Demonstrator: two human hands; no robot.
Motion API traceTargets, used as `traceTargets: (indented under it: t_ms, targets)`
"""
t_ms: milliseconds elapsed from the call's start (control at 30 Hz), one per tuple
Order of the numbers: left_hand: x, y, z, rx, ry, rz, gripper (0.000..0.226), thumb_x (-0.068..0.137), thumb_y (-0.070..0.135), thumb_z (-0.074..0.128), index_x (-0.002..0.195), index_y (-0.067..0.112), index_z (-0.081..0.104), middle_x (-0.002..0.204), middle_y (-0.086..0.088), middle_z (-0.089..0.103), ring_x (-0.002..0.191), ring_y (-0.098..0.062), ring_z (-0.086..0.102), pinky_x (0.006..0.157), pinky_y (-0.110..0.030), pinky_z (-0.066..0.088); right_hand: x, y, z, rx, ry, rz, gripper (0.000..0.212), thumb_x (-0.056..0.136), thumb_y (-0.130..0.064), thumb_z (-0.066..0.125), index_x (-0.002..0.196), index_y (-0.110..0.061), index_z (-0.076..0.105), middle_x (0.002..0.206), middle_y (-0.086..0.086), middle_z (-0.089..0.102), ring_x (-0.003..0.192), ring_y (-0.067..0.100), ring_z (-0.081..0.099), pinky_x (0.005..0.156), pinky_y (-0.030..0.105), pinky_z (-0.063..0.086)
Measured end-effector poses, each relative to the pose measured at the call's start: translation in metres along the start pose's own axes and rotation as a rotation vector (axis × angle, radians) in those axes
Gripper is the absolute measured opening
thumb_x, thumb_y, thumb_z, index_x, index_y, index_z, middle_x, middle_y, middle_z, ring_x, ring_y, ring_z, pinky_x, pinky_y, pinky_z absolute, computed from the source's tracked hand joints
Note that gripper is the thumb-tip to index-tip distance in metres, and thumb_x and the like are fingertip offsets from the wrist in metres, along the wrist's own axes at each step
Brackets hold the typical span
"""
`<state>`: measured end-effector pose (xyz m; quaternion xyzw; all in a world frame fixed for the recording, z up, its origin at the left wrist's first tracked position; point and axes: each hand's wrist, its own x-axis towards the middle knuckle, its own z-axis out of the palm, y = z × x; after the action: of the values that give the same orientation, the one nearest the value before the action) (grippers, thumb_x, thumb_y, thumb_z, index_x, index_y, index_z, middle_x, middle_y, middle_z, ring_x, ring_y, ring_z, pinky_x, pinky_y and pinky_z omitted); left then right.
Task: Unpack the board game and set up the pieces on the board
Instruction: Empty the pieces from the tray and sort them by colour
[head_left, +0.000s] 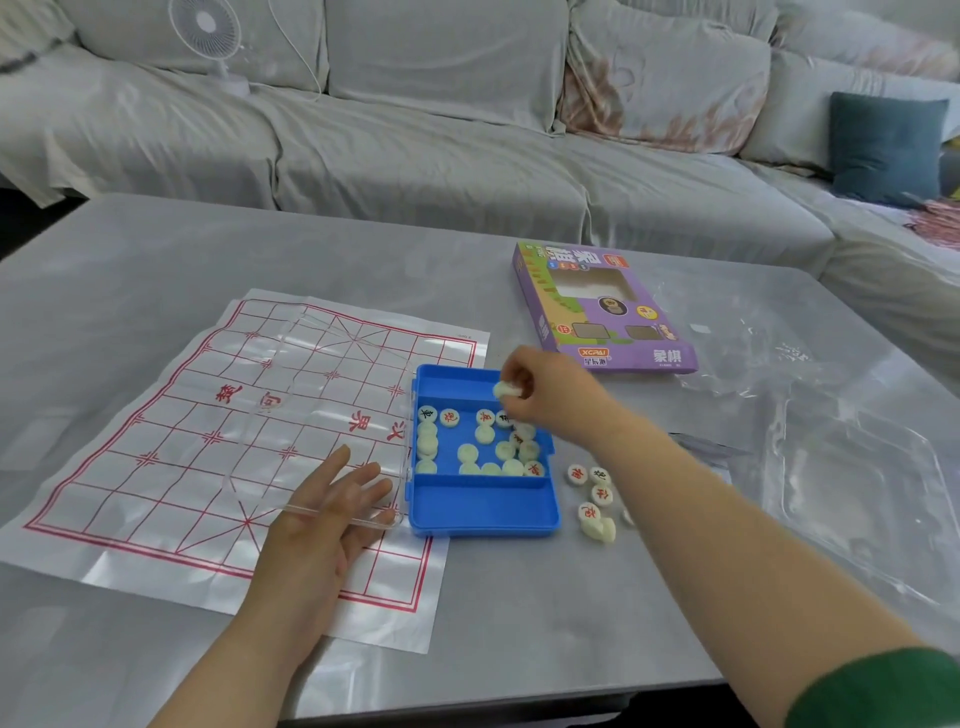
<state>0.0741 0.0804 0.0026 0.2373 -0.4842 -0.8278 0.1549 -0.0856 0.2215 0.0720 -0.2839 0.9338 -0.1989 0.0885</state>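
Right hand (550, 395) pinches pale round game piece (503, 389) above blue plastic tray (483, 512); left hand (324, 512), fingers straight, rests flat on clear plastic lid (311, 410).

On the grey table (311, 244), the white paper board sheet with red grid (156, 467) lies left. The clear plastic lid (322, 395) rests on it, seemingly joined to the blue plastic tray (483, 512) just right, which holds round pale game pieces (469, 452). A few loose pieces (602, 494) lie right of the tray, the purple cardboard box (602, 312) behind it.
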Motion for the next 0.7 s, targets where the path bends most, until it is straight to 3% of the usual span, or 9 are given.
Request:
traceTargets:
  t_ms: [100,233,333,533,700]
  targets:
    - [-0.001,-0.001,0.000,-0.012,0.021,0.007,0.030,0.092,0.007,0.043,0.117,0.022,0.050,0.102,0.003,0.062,0.094,-0.015,0.061,0.063,-0.018,0.055,-0.007,0.029,-0.015,0.021,0.077,0.114,0.019,0.084,-0.012,0.057,0.102,-0.006,0.055,0.090,0.003,0.054,0.082,0.018,0.049,0.065,0.023,0.040]
    - [-0.002,0.000,0.001,-0.015,0.025,0.020,0.028,0.092,0.009,0.042,0.116,0.022,0.050,0.102,0.003,0.062,0.094,-0.015,0.061,0.062,-0.017,0.055,-0.016,0.052,-0.004,-0.117,0.003,0.260,0.028,0.087,-0.014,0.053,0.115,-0.012,0.053,0.111,0.006,0.058,0.100,0.022,0.053,0.084,0.029,0.042]
    - [-0.003,0.000,0.001,-0.022,0.027,0.027,0.027,0.093,0.011,0.040,0.117,0.021,0.049,0.102,0.002,0.062,0.094,-0.014,0.060,0.063,-0.018,0.055,-0.019,0.054,0.006,-0.212,-0.106,0.253,0.027,0.090,-0.017,0.049,0.116,-0.017,0.054,0.116,0.004,0.058,0.104,0.019,0.053,0.085,0.028,0.044]
    - [-0.001,-0.001,-0.002,-0.040,0.045,0.038,0.027,0.093,0.011,0.041,0.115,0.024,0.049,0.104,0.002,0.062,0.099,-0.016,0.060,0.073,-0.024,0.053,-0.027,0.052,0.002,-0.163,-0.114,0.222,0.032,0.090,-0.017,0.051,0.122,-0.019,0.053,0.117,0.000,0.057,0.089,0.008,0.045,0.086,0.024,0.042]
    - [0.000,-0.001,-0.003,-0.018,0.035,0.035,0.029,0.094,0.010,0.041,0.118,0.025,0.047,0.103,0.005,0.061,0.100,-0.014,0.059,0.075,-0.024,0.051,-0.073,0.059,0.007,-0.057,0.046,0.196,0.031,0.091,-0.019,0.051,0.121,-0.018,0.054,0.124,-0.001,0.053,0.112,0.014,0.047,0.093,0.018,0.031]
